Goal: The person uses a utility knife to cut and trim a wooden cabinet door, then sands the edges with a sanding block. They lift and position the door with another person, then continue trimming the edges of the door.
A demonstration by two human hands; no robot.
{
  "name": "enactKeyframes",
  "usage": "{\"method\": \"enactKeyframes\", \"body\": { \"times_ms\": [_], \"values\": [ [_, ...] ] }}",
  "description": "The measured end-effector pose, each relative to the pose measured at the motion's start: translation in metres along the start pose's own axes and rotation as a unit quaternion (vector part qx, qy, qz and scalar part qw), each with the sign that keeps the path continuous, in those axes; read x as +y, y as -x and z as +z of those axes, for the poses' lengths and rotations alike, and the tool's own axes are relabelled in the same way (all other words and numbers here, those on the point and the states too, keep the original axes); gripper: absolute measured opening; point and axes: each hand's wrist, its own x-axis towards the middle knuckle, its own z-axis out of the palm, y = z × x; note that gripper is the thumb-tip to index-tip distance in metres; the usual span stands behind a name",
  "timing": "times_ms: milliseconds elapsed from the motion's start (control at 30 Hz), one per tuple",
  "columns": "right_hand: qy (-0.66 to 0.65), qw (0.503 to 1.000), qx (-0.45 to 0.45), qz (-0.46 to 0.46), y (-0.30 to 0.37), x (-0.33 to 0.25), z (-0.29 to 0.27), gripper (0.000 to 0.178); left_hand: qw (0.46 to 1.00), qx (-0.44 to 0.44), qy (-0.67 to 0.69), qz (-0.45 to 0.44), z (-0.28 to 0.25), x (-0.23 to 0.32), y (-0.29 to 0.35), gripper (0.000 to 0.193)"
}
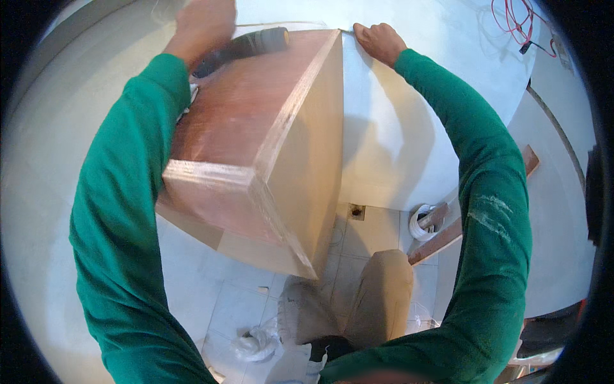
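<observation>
I see the wooden box (pixel 233 118) between the green sleeves (pixel 118 211). The left hand (pixel 203 27) blurs by its far left side; I cannot tell how those fingers stand. The right hand (pixel 382 45) curls its fingers together beside its far right corner.

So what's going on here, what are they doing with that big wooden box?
A person in green sleeves has both arms stretched around the wooden box. The left hand, blurred, is beside a dark, rounded tool at the reddish-brown panel; I can't tell whether it grips the tool. The right hand, fingers curled, is near the box's far corner. A white bucket with things inside stands on the tiled floor, off to the right.
</observation>
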Motion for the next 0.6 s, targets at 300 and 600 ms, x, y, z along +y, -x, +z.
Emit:
{"method": "enactKeyframes", "body": {
  "times_ms": [300,600],
  "values": [
    [-0.198,0.963,0.004,0.183,0.037,0.005,-0.052,0.021,0.957,0.154,0.241,0.052,-0.053,0.002,0.011,0.022],
    [-0.605,0.642,0.044,0.468,0.203,-0.066,-0.138,0.039,0.924,0.226,0.301,0.065,-0.188,0.042,0.104,0.031]
  ]
}}
